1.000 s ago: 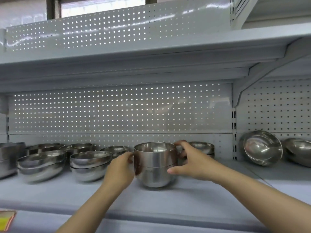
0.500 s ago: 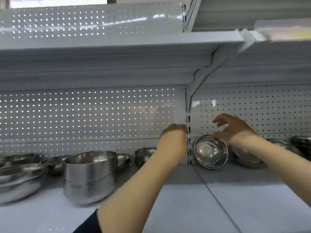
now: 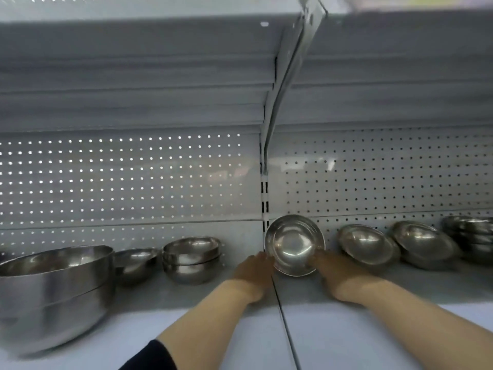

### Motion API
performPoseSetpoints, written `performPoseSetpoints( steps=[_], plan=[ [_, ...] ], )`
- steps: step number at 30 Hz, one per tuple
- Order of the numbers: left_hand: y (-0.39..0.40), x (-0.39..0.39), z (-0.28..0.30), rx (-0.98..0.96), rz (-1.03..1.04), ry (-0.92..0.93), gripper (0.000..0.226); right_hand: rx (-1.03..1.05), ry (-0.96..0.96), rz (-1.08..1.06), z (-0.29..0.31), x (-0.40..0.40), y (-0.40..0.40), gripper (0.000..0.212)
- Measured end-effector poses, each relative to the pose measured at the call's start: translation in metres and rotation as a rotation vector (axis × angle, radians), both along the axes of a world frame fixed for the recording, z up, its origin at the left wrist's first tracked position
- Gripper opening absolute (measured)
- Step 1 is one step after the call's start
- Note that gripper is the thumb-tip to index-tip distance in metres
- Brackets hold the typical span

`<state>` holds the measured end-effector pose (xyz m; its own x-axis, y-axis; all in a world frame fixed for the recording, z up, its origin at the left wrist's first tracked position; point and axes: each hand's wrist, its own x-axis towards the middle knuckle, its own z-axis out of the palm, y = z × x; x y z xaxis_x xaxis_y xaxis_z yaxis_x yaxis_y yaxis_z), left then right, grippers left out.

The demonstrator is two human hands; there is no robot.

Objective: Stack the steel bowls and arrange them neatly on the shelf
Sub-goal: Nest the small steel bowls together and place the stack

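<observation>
From the head view, our left hand (image 3: 254, 268) and right hand (image 3: 334, 273) grasp the tilted bowl (image 3: 294, 244) leaning against the shelf (image 3: 373, 329) back panel. We judge we are collecting it; next, nest it onto the neighbouring leaning bowls (image 3: 368, 245).

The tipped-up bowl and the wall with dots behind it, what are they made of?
The tipped-up bowl looks like polished steel: silvery, with mirror-like glints. The dotted back wall looks like sheet metal painted pale grey, punched with even holes, though coated board is possible.

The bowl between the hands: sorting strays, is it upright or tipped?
Tipped: the bowl stands on edge, its shiny inside facing the camera.
</observation>
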<state>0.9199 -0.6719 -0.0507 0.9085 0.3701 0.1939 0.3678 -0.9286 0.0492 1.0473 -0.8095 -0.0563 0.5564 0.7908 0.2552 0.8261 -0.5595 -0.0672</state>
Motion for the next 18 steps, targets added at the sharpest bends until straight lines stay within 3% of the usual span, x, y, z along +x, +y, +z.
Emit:
performPoseSetpoints(
  steps=[3, 7, 16, 18],
  plan=[
    [0.002, -0.002, -0.004, -0.042, -0.008, 0.019, 0.058, -0.05, -0.031, 0.027, -0.008, 0.004, 0.01, 0.045],
    [-0.002, -0.001, -0.006, -0.07, 0.003, 0.006, 0.047, -0.056, -0.013, 0.019, -0.01, 0.002, 0.012, 0.041],
    [0.006, 0.004, -0.006, -0.121, 0.049, -0.136, 0.05, 0.095, -0.043, -0.018, -0.003, -0.004, 0.011, 0.041],
    [0.008, 0.005, -0.007, -0.124, 0.066, -0.169, 0.042, 0.14, -0.052, 0.011, 0.001, -0.006, 0.012, 0.031]
  ],
)
